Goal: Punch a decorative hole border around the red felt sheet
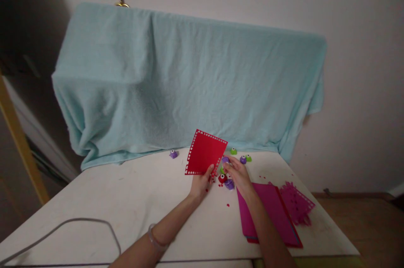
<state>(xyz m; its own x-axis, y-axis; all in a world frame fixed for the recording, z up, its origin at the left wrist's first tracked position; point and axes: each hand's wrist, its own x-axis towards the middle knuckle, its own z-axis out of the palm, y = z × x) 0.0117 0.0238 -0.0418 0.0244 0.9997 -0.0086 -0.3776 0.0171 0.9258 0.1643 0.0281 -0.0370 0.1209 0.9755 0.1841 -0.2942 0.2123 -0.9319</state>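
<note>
A big light-blue towel (189, 83) hung over something at the back of the white table (126, 200). A stack of pink paper sheets (271, 213) lay under your right arm. Your left hand (199, 184) pinched the red paper square with punched edges (204, 152) at its bottom edge and held it up off the table. Your right hand (238, 175) rested, fingers curled, on a small purple paper punch (225, 160); you could not tell how tight. The thin square could bend or slip, because you held only one edge.
</note>
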